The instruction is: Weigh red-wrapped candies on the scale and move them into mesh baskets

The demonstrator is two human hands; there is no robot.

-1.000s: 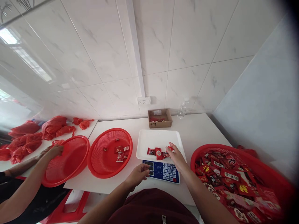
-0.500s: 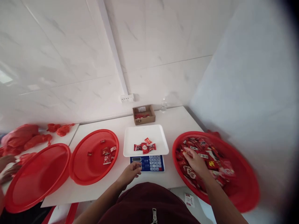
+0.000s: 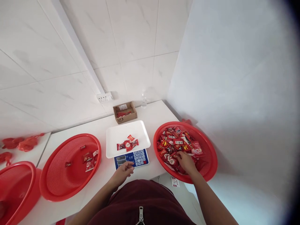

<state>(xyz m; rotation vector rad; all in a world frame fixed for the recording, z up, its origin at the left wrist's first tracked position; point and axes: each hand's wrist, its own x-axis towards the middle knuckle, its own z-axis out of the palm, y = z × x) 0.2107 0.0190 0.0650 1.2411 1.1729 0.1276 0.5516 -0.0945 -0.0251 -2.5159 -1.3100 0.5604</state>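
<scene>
A white tray (image 3: 119,134) sits on a blue-faced scale (image 3: 131,158) and holds several red candy packets (image 3: 127,145). My left hand (image 3: 122,173) rests on the table at the scale's front edge, fingers loosely curled and apart, holding nothing. To the right, a red mesh basket (image 3: 209,153) is full of wrapped candies (image 3: 178,143). My right hand (image 3: 185,162) is inside its near side, fingers bent down and closed among the packets.
A second red basket (image 3: 50,175) with a few candies lies left of the scale, and a third (image 3: 16,184) sits further left. A small cardboard box (image 3: 125,112) and a clear bottle (image 3: 143,100) stand by the tiled wall. Red bags (image 3: 21,143) lie far left.
My right hand left the tray, crossed to the right basket and closed on packets there. My view swung right; the other person's arms at the left went out of sight.
</scene>
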